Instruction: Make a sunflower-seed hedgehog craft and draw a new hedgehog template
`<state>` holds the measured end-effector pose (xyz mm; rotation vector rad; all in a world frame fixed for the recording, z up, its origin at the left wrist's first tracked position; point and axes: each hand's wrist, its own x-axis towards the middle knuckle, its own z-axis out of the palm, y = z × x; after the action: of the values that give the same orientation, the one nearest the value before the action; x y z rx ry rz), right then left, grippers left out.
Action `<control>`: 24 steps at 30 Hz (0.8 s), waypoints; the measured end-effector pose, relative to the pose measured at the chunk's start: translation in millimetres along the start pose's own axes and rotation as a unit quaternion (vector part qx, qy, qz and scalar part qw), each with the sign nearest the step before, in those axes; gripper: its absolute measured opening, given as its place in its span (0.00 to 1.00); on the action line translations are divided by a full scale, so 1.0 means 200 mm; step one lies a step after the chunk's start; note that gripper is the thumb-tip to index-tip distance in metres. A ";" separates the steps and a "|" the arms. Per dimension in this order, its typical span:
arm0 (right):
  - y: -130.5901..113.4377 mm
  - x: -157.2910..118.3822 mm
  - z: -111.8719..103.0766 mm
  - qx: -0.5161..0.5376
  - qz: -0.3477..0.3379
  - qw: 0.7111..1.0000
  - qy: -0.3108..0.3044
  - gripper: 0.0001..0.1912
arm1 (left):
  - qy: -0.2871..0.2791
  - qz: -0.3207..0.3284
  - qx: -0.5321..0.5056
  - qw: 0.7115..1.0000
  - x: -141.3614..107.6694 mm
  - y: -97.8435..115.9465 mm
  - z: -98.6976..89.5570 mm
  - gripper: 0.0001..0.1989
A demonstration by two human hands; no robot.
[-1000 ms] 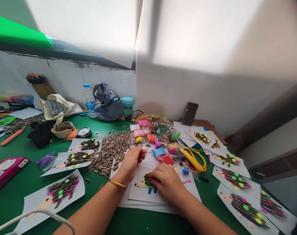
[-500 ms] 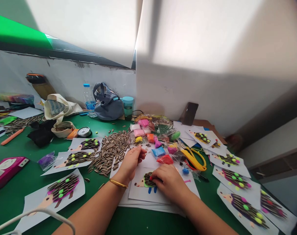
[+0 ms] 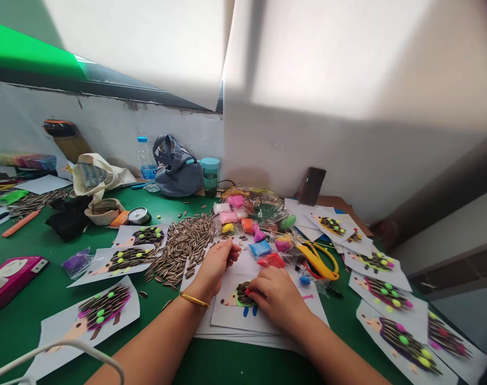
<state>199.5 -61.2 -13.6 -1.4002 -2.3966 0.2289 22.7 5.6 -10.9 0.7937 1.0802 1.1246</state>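
A hedgehog picture (image 3: 233, 316) lies on a stack of white paper, with a peach clay head, sunflower seeds on a green-edged body and blue clay legs. My right hand (image 3: 276, 297) rests over the body's right part. Its thumb and fingertips pinch a small red clay ball (image 3: 247, 292) against the seeds; the hand hides the hedgehog's rear. Above the sheet, my left hand (image 3: 217, 266) hovers with fingers loosely curved and nothing visible in them. A yellow bangle (image 3: 194, 300) circles that wrist. Beyond the right knuckles lies a red clay packet (image 3: 272, 260).
Loose sunflower seeds (image 3: 183, 246) are heaped left of the paper. Coloured clay packets (image 3: 229, 217) and yellow-handled scissors (image 3: 321, 262) lie behind. Finished hedgehog pictures (image 3: 400, 342) line the right; others (image 3: 103, 310) lie left. A phone (image 3: 312, 186) leans on the wall. A white cable (image 3: 78, 345) crosses the lower left.
Almost nothing differs. The fingers of my right hand shift very slightly at the red clay ball; my left hand stays where it was.
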 end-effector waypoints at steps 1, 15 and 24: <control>0.00 0.00 0.00 0.001 0.002 1.000 0.001 0.01 | 0.000 0.000 0.000 1.000 0.00 0.00 0.00 0.21; -0.01 0.00 0.00 0.058 0.001 0.998 0.006 0.04 | 0.003 -0.008 -0.006 1.000 -0.01 0.01 0.01 0.21; 0.01 0.00 -0.02 0.001 0.030 0.999 -0.027 0.00 | 0.000 -0.002 0.000 1.000 0.00 0.00 0.01 0.21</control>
<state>202.1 -61.3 -10.8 -1.4840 -2.3987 0.2872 23.7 5.4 -10.8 0.7921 1.0813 1.1214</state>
